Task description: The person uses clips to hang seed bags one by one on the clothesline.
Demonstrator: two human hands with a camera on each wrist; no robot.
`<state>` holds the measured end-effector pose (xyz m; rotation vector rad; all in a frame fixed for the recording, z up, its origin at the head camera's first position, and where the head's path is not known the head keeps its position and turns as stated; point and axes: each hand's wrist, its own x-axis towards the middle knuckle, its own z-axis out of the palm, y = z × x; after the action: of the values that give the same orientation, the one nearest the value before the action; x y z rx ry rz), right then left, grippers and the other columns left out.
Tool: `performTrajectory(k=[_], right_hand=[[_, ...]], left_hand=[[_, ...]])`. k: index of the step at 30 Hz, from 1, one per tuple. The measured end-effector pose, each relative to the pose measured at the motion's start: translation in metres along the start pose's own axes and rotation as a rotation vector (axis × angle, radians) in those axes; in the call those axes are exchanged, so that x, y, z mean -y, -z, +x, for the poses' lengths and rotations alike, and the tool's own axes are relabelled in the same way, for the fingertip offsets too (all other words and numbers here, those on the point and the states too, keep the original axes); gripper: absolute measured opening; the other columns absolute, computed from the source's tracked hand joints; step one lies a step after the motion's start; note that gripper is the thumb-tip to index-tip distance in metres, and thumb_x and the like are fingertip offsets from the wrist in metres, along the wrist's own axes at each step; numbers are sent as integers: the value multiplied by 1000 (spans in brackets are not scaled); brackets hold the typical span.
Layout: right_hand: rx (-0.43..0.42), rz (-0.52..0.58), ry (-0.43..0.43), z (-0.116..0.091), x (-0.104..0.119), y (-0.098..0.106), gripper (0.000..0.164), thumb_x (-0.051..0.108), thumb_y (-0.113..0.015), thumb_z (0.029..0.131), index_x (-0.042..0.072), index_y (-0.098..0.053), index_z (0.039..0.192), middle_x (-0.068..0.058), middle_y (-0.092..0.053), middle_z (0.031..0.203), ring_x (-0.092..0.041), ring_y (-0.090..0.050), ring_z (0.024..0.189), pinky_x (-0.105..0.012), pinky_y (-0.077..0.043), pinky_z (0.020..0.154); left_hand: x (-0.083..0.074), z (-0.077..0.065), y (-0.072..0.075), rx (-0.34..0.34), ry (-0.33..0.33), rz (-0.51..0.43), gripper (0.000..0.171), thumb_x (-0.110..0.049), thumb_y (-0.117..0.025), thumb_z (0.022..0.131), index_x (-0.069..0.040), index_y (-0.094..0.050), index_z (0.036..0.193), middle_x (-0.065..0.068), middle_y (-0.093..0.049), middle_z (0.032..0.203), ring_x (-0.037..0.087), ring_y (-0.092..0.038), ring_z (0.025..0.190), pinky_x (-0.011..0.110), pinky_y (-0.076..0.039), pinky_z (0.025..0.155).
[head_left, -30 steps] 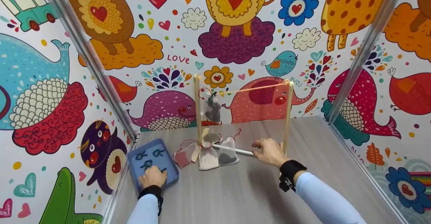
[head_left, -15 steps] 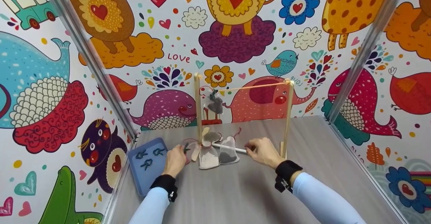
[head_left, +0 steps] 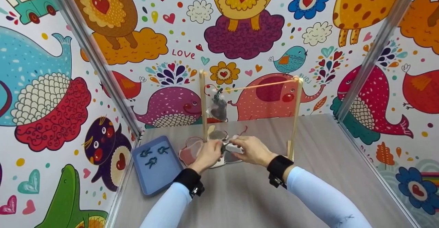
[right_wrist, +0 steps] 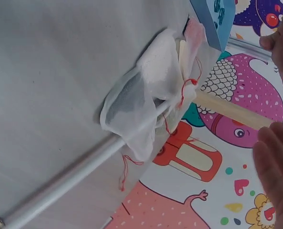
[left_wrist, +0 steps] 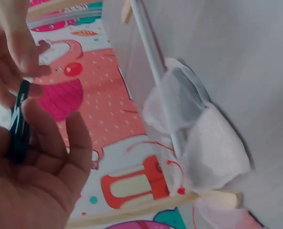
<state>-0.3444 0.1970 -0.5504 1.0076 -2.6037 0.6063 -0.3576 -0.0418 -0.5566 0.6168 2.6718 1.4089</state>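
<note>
My left hand holds a dark green clip between thumb and fingers. Facing it, my right hand is raised with its fingers extended close to the clip; whether they touch it cannot be told. Beneath both hands lie several small mesh drawstring bags, among them a white-filled bag, a dark-filled bag and a pink-filled bag, with red cords. Another bag with dark filling hangs by a dark green clip from the string.
A blue tray at the left holds several dark green clips. Two upright wooden posts, the left post and the right post, carry the string. A white rod runs low between them. Patterned walls surround the table.
My left hand has lifted a clip out of the tray and moved right, over the bags. My right hand has moved left from the rod towards it. The hanging bag has swung a little.
</note>
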Motion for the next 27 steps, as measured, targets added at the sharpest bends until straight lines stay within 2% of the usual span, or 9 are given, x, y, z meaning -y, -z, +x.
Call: performTrajectory(k=[2,8,11,14,17,19,22,25,27], right_hand=[[-18,-45,40,1,0,1,51,25,-95,92,9,-77,136,-7,-86,115,-22,-81,94,-37,-70,88],[-33,-190,167,-1,3,3,48,32,-98,88,7,-83,126,-5,-83,103,-16,-75,84,-32,-68,81],[-47,-239,193,-2,3,4,44,33,-97,90,6,-83,122,-4,-79,98,-15,-71,80,-30,-67,78],[-87,-238,177,-3,-2,6,44,31,-98,88,5,-83,120,-4,-77,94,-14,-68,77,-29,-66,74],[-128,-206,150,-6,-13,9,39,25,-97,88,3,-83,117,-6,-75,91,-15,-66,74,-31,-65,72],[-141,-184,125,-10,-21,10,32,22,-94,91,3,-83,113,-7,-74,89,-15,-66,73,-32,-64,71],[-133,-156,82,-18,-33,11,19,16,-90,94,4,-83,107,-8,-76,87,-16,-69,71,-33,-64,69],[-106,-161,51,-27,-42,8,11,12,-87,96,4,-84,104,-7,-78,86,-18,-72,70,-33,-64,67],[-79,-168,42,-32,-47,4,8,9,-85,96,4,-85,101,-6,-80,85,-17,-72,69,-33,-63,66]], left_hand=[[-2,-1,-2,23,-13,-23,41,-19,-47,120,-7,-65,85,-5,-64,67,3,-58,55,19,-41,55],[-1,-5,0,141,1,-206,41,-20,-47,121,1,-65,92,-4,-60,71,6,-58,58,18,-46,57],[3,-3,6,138,-5,-235,41,-22,-49,121,3,-69,96,1,-65,73,7,-62,61,18,-51,60],[13,1,16,21,-43,-109,36,-22,-54,119,-1,-75,100,7,-73,79,9,-66,67,23,-54,65],[32,5,29,-149,-63,140,22,-19,-64,113,-4,-79,106,12,-81,92,18,-74,79,35,-61,75],[49,5,36,-223,-32,303,16,-17,-71,107,-4,-79,111,15,-82,101,28,-78,92,46,-65,84],[77,2,42,-243,60,459,28,-15,-76,101,1,-76,123,23,-80,118,42,-78,110,57,-63,99],[104,-3,39,-202,131,601,41,-14,-80,98,6,-71,132,28,-76,127,48,-74,120,61,-58,110],[119,-8,32,-167,145,697,46,-14,-82,96,7,-70,134,29,-75,130,49,-72,124,63,-53,117]])
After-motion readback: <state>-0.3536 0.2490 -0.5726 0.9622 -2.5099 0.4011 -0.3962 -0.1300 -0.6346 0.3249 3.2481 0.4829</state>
